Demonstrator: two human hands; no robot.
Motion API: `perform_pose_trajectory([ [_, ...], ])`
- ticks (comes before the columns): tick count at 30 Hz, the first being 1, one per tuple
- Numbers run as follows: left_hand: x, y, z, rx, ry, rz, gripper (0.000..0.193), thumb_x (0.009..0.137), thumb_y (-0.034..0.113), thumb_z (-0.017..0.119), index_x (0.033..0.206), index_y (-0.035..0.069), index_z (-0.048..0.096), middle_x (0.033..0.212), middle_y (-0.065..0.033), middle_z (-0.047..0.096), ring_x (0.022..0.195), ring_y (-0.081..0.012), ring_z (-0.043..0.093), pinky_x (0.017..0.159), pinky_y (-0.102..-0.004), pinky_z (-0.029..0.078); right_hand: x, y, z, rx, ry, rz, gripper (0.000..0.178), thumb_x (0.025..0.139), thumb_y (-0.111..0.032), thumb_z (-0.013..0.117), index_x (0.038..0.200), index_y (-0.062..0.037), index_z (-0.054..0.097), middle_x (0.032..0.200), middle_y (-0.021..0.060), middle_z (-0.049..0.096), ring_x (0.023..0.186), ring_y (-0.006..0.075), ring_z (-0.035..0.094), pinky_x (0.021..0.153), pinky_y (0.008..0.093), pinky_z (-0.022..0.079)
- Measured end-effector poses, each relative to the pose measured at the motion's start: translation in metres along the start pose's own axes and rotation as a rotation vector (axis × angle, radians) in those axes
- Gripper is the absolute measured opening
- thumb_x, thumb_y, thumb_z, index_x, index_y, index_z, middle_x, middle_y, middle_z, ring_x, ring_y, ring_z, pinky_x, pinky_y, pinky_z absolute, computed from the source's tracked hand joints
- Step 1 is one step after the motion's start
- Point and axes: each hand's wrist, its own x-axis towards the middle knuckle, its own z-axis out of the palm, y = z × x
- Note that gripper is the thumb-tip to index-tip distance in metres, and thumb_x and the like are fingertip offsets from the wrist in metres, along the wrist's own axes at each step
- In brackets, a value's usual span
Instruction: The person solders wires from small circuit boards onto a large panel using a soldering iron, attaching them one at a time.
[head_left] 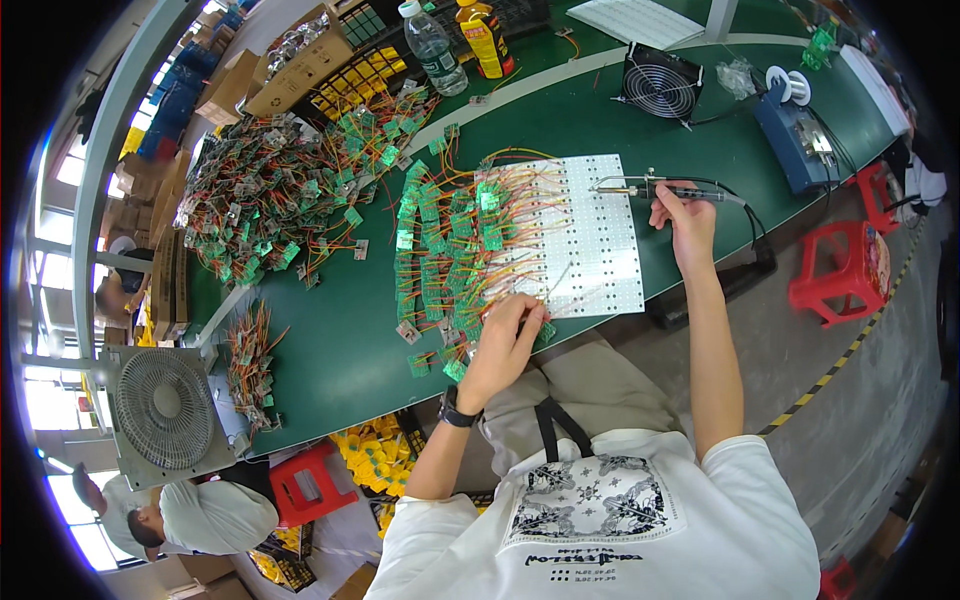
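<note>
A soldering iron [690, 192] with a thin metal feed tube along it is gripped in my right hand [685, 222], its tip pointing left over a white panel [600, 270]. The panel is dotted with rows of small contacts. Red and yellow wires [515, 265] run onto its left part from rows of small green circuit boards [430, 285]. At the panel's lower left corner, my left hand [505, 340] is closed, fingertips pinched among wires and boards. What it pinches is hidden or too small to make out.
A large heap of wired boards [260, 195] lies on the left, a smaller bundle [250, 365] nearer. A bottle [433, 50], a black fan [662, 84] and a blue solder station [795, 135] with a wire spool [788, 86] stand at the back. A red stool [840, 270] is right.
</note>
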Motion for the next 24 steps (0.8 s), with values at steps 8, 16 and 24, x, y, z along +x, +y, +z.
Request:
perform_pose_trajectory([
  [8,0.047,-0.011,-0.019,-0.134,-0.051,-0.127,0.016,0.097,0.012,0.053,0.095,-0.003,0.059,0.081,-0.0079,0.063,0.070,-0.0131,0.057,0.067,-0.0270,0.046,0.003,-0.002,0.002,0.026,0.026,0.000,0.019,0.087,-0.012,0.068,0.097,0.0035,0.063,0.073,0.0082,0.063,0.057,0.0144,0.059,0.053,0.0242,0.044],
  [16,0.045,0.041,-0.040,-0.197,0.149,-0.116,0.013,0.092,0.006,0.061,0.096,-0.006,0.065,0.083,-0.0097,0.072,0.080,-0.0127,0.069,0.072,-0.0237,0.052,0.002,0.001,-0.001,0.023,0.048,0.009,0.020,0.088,-0.013,0.068,0.098,0.0036,0.063,0.074,0.0081,0.063,0.058,0.0142,0.060,0.053,0.0240,0.044],
  [24,0.085,0.018,-0.049,-0.129,0.139,-0.008,0.018,0.097,0.010,0.056,0.099,-0.007,0.064,0.077,-0.0088,0.070,0.071,-0.0123,0.067,0.070,-0.0260,0.053,0.003,0.003,-0.001,-0.032,0.017,0.017,0.020,0.088,-0.014,0.069,0.098,0.0027,0.064,0.074,0.0075,0.063,0.058,0.0135,0.059,0.054,0.0236,0.043],
])
